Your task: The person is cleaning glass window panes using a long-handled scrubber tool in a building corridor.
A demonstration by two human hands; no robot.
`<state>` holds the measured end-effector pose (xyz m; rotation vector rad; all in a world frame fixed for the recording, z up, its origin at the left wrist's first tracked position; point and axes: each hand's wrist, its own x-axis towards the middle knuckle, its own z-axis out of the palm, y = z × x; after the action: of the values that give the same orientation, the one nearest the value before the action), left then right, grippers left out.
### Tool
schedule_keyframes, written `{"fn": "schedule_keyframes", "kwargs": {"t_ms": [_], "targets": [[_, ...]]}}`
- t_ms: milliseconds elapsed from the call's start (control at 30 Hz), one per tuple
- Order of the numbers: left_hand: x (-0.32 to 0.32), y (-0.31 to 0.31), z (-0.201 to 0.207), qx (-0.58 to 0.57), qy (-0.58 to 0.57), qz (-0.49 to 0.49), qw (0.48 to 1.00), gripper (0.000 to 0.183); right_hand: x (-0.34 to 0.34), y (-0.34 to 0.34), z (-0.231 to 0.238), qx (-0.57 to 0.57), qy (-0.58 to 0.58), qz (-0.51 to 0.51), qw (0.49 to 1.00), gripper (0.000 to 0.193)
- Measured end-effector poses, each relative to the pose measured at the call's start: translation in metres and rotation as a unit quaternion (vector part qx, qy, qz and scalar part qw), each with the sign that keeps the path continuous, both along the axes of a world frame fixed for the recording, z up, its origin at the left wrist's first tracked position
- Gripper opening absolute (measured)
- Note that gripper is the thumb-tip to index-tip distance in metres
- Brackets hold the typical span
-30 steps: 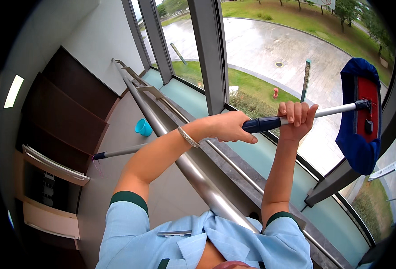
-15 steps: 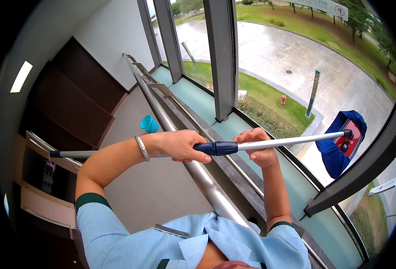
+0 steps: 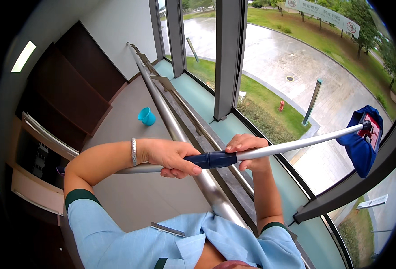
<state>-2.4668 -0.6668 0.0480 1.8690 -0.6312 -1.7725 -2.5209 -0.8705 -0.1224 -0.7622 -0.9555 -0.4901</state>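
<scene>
A long silver telescopic pole [image 3: 305, 139] with a dark blue collar [image 3: 217, 159] lies across in front of me. My left hand [image 3: 169, 157], with a silver bracelet at the wrist, is closed around the pole's blue part. My right hand [image 3: 251, 150] is curled round the silver tube just right of the collar, its fingers over the top and thumb below. At the pole's right end is a flat red mop head [image 3: 376, 130] wrapped in a blue cloth cover [image 3: 361, 157], up beside the window. The pole's left end runs behind my left forearm.
A metal handrail [image 3: 175, 127] runs diagonally beneath the pole, beside a thinner rail [image 3: 198, 122]. Large windows with dark grey posts [image 3: 228, 58] stand to the right. On the floor at the left is a turquoise bucket [image 3: 147, 117], beyond the handrail. Dark brown panels [image 3: 72, 85] line the left side.
The mop head has moved right and slightly up in view. Both hands sit a little further left and lower, and my right hand's fingers have come over the pole nearer the collar.
</scene>
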Motion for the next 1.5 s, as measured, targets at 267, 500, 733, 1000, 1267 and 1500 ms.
{"fn": "schedule_keyframes", "kwargs": {"t_ms": [267,500,733,1000,1267,1500], "targets": [[-0.023,-0.015,-0.007,-0.055,0.080,0.042,0.994,0.032,-0.009,0.034,0.053,0.169,-0.092,0.178,0.965,0.022],[-0.017,-0.038,-0.019,-0.114,-0.699,-0.146,0.691,0.029,0.012,0.022,0.059,0.310,0.172,0.048,0.934,0.014],[0.022,-0.037,-0.034,-0.153,-0.630,-0.173,0.741,0.032,0.033,0.025,0.023,0.349,0.203,0.062,0.913,0.013],[0.023,-0.044,-0.003,-0.033,-0.143,-0.085,0.985,0.038,0.021,0.027,0.013,0.217,-0.038,0.082,0.972,0.022],[0.006,-0.058,-0.035,-0.134,-0.565,-0.199,0.789,0.030,0.005,0.017,0.027,0.329,0.125,-0.022,0.936,0.029],[0.012,-0.059,-0.065,-0.102,-0.695,-0.196,0.684,0.025,0.035,0.013,-0.008,0.420,0.239,0.024,0.875,0.021]]}}
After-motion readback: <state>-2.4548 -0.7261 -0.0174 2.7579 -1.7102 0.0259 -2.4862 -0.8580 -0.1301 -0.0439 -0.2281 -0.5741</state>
